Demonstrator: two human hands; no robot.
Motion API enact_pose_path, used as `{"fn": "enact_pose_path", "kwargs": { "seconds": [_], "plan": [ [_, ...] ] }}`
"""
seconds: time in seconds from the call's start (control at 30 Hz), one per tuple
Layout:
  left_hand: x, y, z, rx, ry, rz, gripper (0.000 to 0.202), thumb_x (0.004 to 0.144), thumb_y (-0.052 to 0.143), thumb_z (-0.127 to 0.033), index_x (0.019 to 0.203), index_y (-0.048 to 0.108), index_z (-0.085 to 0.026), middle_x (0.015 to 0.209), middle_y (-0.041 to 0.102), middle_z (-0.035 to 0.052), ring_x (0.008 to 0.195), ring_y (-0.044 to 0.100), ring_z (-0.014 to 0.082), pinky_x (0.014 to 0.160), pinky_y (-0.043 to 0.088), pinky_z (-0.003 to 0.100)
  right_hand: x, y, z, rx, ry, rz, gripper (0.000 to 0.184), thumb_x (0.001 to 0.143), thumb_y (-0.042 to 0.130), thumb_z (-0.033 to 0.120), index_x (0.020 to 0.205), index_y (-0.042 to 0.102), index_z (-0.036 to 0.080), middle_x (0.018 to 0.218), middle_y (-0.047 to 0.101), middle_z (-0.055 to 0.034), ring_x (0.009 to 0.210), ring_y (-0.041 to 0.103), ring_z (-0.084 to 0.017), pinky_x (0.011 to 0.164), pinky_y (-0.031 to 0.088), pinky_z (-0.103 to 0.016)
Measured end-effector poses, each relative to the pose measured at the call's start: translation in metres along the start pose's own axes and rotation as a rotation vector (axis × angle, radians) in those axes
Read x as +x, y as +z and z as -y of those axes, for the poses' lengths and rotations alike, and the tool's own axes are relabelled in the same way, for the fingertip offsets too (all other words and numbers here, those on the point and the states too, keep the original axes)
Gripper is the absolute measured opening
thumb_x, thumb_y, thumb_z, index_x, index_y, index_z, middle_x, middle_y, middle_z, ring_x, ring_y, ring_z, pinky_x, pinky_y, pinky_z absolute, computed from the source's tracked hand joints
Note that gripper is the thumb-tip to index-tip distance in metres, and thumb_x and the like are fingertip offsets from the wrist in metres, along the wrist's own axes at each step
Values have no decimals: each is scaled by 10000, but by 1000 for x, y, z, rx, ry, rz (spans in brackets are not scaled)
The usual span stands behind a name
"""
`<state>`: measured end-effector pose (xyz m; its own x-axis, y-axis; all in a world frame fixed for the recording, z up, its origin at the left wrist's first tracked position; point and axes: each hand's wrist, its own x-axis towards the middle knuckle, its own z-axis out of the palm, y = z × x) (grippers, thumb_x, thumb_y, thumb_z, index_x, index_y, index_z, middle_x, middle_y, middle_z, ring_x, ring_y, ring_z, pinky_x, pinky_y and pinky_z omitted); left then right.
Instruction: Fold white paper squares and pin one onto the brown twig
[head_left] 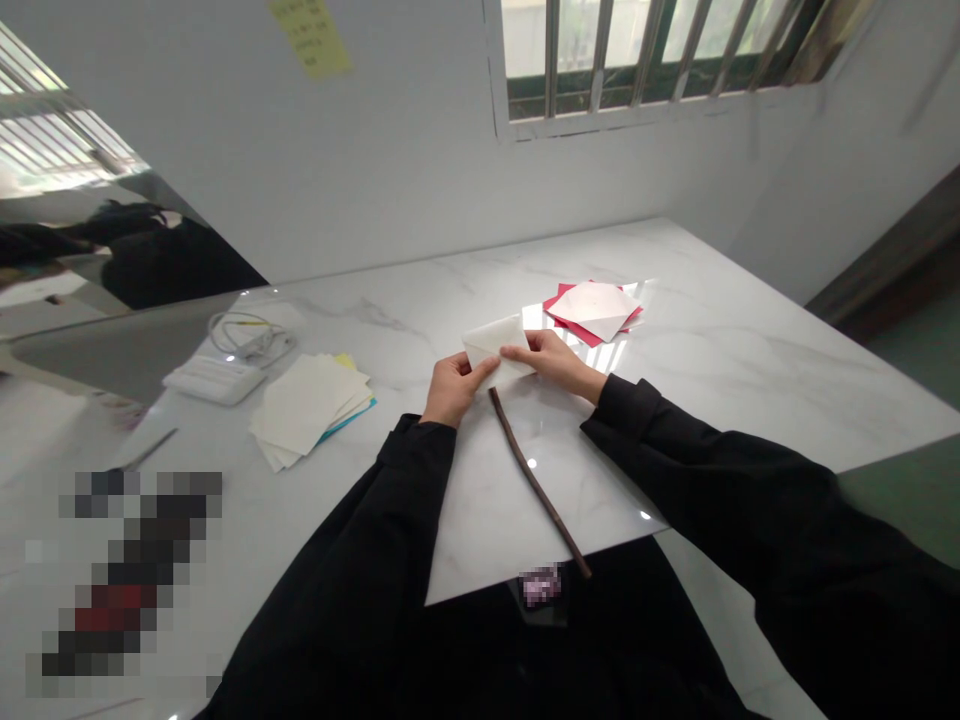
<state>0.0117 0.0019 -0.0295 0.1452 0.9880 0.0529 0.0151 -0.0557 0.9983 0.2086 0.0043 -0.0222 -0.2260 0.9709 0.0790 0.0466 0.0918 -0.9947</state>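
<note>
On my feed from afar, a plain black long-sleeved top (600, 640), a loose left sleeve (352, 540) and a loose right sleeve (720, 490), creased fabric, a left cuff (416, 445) and a right cuff (619, 410) ending at the wrists, a bare left hand (450, 390), a bare right hand (551, 362), no gloves

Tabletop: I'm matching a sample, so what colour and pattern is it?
The tabletop is white with grey marble-like veining, best seen in the head view.

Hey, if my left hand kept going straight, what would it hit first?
Your left hand first meets the folded white paper it holds; beyond that, probably the red and white paper pile, though depth is unclear.
</note>
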Motion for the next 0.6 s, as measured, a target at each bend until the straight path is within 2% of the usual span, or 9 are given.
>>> {"fn": "enact_pose_path", "kwargs": {
  "seconds": [0.3,0.6],
  "plan": [
    [0,1,-2,34,11,-21,585,645,902,-569,980,800,-102,926,796,121,824,706,257,761,544,341,0,0,1,-45,-3,-5,366,822,766,430,978,735,100,927,742,-88,754,627,-161,614,462,-243],
    [0,1,-1,89,11,-26,597,651,877,-605,956,799,-97,926,796,120,814,702,252,747,537,330,-1,0,2,-66,-34,7,373,818,756,461,957,740,116,901,746,-69,778,645,-181,643,484,-260]
  ]
}}
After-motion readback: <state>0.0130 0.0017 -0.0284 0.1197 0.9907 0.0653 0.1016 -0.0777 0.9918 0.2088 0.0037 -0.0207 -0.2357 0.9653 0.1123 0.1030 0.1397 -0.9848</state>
